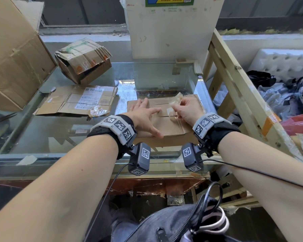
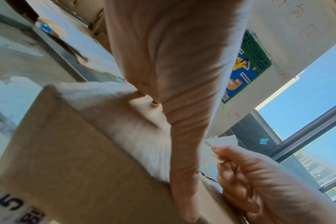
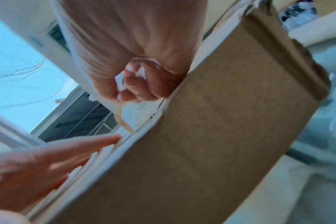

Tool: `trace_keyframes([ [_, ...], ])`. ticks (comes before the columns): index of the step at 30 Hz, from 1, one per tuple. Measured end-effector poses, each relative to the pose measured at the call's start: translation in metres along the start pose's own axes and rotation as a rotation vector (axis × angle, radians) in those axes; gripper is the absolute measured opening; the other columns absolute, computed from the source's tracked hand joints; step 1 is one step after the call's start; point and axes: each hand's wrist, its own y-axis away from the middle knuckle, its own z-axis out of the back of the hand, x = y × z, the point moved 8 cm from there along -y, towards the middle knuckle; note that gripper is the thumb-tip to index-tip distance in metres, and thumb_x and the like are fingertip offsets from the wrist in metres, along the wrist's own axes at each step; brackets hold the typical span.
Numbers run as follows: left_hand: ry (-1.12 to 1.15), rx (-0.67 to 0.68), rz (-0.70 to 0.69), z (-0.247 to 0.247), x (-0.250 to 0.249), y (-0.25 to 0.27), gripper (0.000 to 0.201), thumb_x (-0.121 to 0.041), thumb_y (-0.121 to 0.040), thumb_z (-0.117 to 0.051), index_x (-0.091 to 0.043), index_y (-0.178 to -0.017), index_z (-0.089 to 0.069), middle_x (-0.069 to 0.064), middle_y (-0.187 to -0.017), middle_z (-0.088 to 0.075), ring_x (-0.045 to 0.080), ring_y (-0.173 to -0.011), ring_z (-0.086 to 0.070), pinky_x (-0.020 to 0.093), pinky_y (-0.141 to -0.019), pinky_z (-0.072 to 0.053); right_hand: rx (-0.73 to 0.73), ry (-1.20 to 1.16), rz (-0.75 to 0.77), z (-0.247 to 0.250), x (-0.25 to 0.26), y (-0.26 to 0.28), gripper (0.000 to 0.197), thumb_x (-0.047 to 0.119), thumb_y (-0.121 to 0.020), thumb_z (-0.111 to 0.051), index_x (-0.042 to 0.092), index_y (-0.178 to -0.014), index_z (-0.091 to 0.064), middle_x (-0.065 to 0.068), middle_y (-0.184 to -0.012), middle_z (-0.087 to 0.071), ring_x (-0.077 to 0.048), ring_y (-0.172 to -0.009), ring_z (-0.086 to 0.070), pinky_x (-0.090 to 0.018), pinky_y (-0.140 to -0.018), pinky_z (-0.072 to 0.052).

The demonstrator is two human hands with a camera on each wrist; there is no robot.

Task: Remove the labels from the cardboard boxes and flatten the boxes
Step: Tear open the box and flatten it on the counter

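Head view: cardboard box at centre of frame on glass bench; left hand flat on top, fingers straight; right hand pinching clear tape strip
Left wrist view: palm pressed on box corner, grip spread
Right wrist view: grip curled round tape, box at right of frame
Upper left, head view: flattened box bearing labels
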Motion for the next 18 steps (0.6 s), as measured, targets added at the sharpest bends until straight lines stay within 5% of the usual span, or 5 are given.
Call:
trace_keyframes([
  [2, 0.007, 0.004, 0.000, 0.000, -0.004, -0.001, 0.106, -0.061, -0.064, -0.079, -0.048, -0.149, -0.017, 0.009, -0.161, 0.016, 0.029, -0.146, 0.021, 0.051, -0.116, 0.009, -0.022, 0.088, 0.020, 0.004, -0.002, -0.001, 0.023, 0.021, -0.084, -0.065, 0.013, -0.065, -0.057, -0.010, -0.065, -0.064, -0.030, -0.069, -0.069, -0.047, -0.072, -0.057],
  [5, 0.038, 0.018, 0.003, -0.002, -0.008, -0.004, 0.101, -0.063, -0.063, -0.077, -0.055, -0.145, -0.021, 0.013, -0.160, 0.018, 0.033, -0.144, 0.025, 0.054, -0.114, 0.013, -0.021, 0.259, 0.067, 0.004, 0.000, 0.000, 0.010, 0.026, -0.083, -0.063, 0.016, -0.081, -0.062, -0.004, -0.079, -0.066, -0.025, -0.080, -0.065, -0.047, -0.079, -0.054],
  [10, 0.081, 0.035, 0.007, -0.005, -0.011, -0.005, 0.090, -0.063, -0.066, -0.075, -0.058, -0.142, -0.026, 0.011, -0.159, 0.022, 0.035, -0.142, 0.029, 0.054, -0.112, 0.017, -0.007, 0.412, 0.114, 0.002, 0.002, 0.007, 0.011, 0.029, -0.085, -0.064, 0.029, -0.090, -0.053, 0.008, -0.075, -0.055, -0.014, -0.073, -0.055, -0.034, -0.071, -0.048],
  [14, 0.106, 0.027, -0.001, -0.006, -0.011, -0.004, 0.088, -0.061, -0.068, -0.075, -0.059, -0.142, -0.026, 0.009, -0.158, 0.025, 0.033, -0.141, 0.031, 0.052, -0.112, 0.019, 0.119, 0.062, 0.043, -0.007, 0.003, 0.015, 0.020, 0.018, -0.087, -0.068, 0.019, -0.107, -0.067, 0.001, -0.081, -0.068, -0.015, -0.074, -0.064, -0.031, -0.072, -0.056],
  [18, 0.106, 0.030, 0.004, -0.008, -0.010, -0.005, 0.089, -0.062, -0.068, -0.074, -0.058, -0.142, -0.025, 0.008, -0.158, 0.027, 0.033, -0.141, 0.032, 0.052, -0.112, 0.019, 0.152, 0.002, -0.061, -0.004, 0.006, 0.014, 0.037, 0.046, -0.087, -0.062, 0.010, -0.092, -0.070, -0.008, -0.081, -0.070, -0.022, -0.057, -0.056, -0.024, -0.040, -0.037],
])
